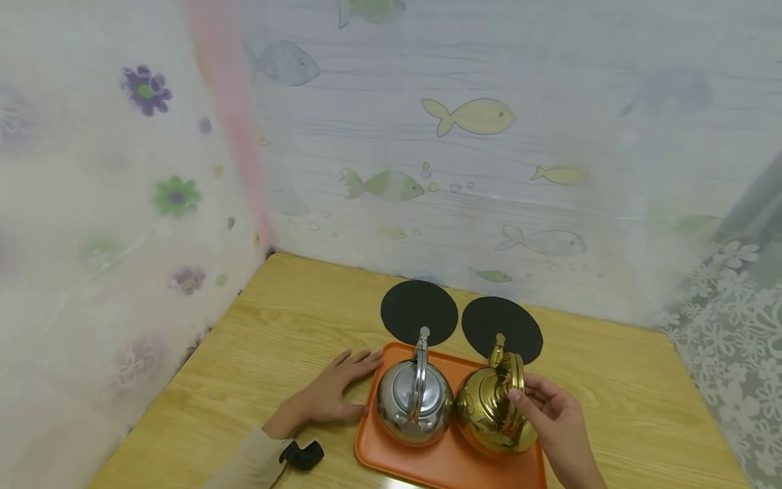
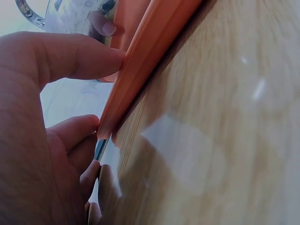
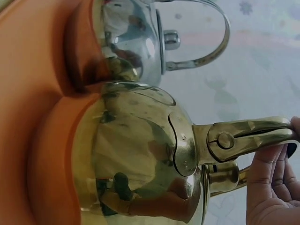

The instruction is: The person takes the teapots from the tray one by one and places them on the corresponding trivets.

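On an orange tray (image 1: 406, 463) stand a silver kettle (image 1: 397, 397) and, to its right, a gold kettle (image 1: 479, 411), close side by side. My right hand (image 1: 557, 415) pinches the raised handle of the gold kettle between thumb and fingers. The right wrist view shows this handle (image 3: 253, 133) upright above the lid, with the fingers at its top. My left hand (image 1: 334, 388) lies at the tray's left side, fingers extended. In the left wrist view its thumb (image 2: 89, 57) and a fingertip touch the tray's rim (image 2: 138, 61).
Two black round mats (image 1: 419, 310) lie on the wooden table (image 1: 263, 339) just behind the tray. Patterned sheeting (image 1: 464, 204) rises at the back and left edges, and a lace curtain (image 1: 742, 367) hangs at the right. A black device (image 1: 302, 455) is on the left wrist.
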`<state>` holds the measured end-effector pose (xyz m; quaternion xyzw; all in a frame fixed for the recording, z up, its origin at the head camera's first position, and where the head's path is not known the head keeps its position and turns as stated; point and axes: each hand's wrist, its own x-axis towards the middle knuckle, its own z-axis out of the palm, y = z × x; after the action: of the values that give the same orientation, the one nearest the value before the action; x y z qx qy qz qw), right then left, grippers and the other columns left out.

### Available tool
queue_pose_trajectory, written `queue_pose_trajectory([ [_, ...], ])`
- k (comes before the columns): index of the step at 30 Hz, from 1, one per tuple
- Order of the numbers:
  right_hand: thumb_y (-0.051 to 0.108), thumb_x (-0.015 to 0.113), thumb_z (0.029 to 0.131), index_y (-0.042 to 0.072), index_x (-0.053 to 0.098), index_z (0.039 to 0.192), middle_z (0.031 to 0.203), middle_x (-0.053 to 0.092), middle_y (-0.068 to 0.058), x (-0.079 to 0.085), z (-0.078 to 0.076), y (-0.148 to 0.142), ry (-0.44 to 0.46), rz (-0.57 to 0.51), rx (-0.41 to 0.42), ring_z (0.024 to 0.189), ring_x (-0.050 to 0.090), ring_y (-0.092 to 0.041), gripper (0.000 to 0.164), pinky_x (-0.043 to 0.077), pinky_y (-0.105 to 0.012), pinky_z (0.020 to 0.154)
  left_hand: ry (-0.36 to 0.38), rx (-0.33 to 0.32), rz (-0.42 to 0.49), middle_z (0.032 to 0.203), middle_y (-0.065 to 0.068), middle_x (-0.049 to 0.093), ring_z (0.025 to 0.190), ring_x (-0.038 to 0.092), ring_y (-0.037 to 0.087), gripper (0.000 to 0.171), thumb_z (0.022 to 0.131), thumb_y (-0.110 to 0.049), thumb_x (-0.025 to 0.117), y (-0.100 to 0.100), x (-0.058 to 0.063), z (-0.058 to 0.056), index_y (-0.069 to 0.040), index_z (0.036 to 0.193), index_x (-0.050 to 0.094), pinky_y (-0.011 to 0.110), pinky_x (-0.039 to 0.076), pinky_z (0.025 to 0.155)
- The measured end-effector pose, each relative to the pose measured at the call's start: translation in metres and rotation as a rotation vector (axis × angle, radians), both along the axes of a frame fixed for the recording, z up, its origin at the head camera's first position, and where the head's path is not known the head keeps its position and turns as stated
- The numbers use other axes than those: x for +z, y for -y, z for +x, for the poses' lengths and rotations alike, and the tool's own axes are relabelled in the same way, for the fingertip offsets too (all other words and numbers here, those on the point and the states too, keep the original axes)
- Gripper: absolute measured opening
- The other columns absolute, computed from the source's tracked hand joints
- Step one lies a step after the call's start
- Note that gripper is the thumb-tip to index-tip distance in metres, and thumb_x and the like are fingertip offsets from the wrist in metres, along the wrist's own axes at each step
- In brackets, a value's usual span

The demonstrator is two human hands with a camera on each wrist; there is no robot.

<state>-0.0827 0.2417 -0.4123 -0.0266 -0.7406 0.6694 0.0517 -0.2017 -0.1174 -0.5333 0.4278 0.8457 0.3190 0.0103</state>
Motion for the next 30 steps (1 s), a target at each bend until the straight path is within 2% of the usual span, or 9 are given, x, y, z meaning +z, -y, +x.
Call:
queue_pose_trajectory([
  [5,0.006,0.059,0.090,-0.013,0.054,0.115,0.098,0.067,-0.007,0.005,-0.001,-0.001,-0.003,0.017,-0.006,0.090,0.064,-0.013,0.032,0.053,-0.021,0.076,-0.002,-0.003,-0.002,0.151,0.003,0.031,0.138,0.025,0.032,0.081,0.080,-0.052,0.061,0.000,0.000,-0.002,-0.015,0.146,0.033,0.059,0.011,0.110],
  [13,0.001,0.058,0.090,-0.014,0.054,0.115,0.097,0.068,-0.007,0.014,0.000,-0.007,-0.088,-0.007,0.014,0.088,0.065,-0.013,0.029,0.053,-0.022,0.075,-0.009,-0.008,0.022,0.150,0.004,0.032,0.137,0.027,0.034,0.079,0.080,-0.050,0.061,-0.004,0.000,-0.003,-0.015,0.146,0.035,0.060,0.011,0.109],
  [20,0.003,0.058,0.090,-0.015,0.053,0.116,0.099,0.068,-0.005,0.017,-0.002,-0.009,-0.077,0.020,0.009,0.090,0.065,-0.011,0.032,0.053,-0.021,0.075,0.016,-0.006,0.007,0.152,0.001,0.029,0.138,0.025,0.032,0.078,0.080,-0.052,0.060,-0.006,-0.006,0.000,-0.019,0.146,0.033,0.060,0.010,0.109],
  [26,0.006,0.059,0.090,-0.013,0.053,0.118,0.101,0.067,-0.009,0.015,-0.009,-0.006,-0.069,0.050,0.018,0.090,0.065,-0.015,0.034,0.054,-0.022,0.076,0.028,0.003,0.038,0.151,0.001,0.029,0.138,0.024,0.033,0.079,0.079,-0.052,0.061,-0.001,-0.002,0.003,-0.018,0.145,0.035,0.060,0.009,0.109],
  [30,0.006,0.060,0.090,-0.013,0.053,0.119,0.100,0.067,-0.008,0.014,-0.011,-0.006,-0.071,0.059,0.007,0.089,0.065,-0.012,0.035,0.053,-0.021,0.076,0.005,0.009,0.029,0.151,0.001,0.031,0.138,0.026,0.033,0.078,0.079,-0.051,0.061,0.000,-0.001,0.003,-0.019,0.145,0.036,0.060,0.011,0.108],
])
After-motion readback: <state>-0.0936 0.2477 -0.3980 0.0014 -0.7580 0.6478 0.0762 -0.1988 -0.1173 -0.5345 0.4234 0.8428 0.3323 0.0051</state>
